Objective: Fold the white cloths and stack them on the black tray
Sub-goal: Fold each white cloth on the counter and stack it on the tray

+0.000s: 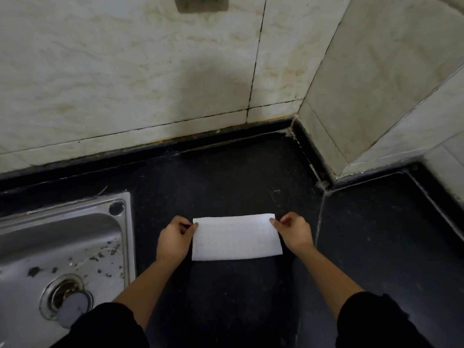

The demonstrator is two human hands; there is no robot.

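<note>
A white cloth point(236, 238) lies as a folded rectangle on the black countertop in front of me. My left hand point(175, 238) pinches its far left corner between thumb and forefinger. My right hand point(293, 231) pinches the far right corner the same way. Under the cloth and toward me I make out a faint dark rectangle point(238, 297), hardly distinct from the counter; whether it is the black tray I cannot tell.
A steel sink point(62, 247) with a drain and dark debris sits at the left, its rim close to my left hand. Tiled walls point(150, 84) close off the back and form a corner on the right. Black countertop point(389, 247) extends to the right.
</note>
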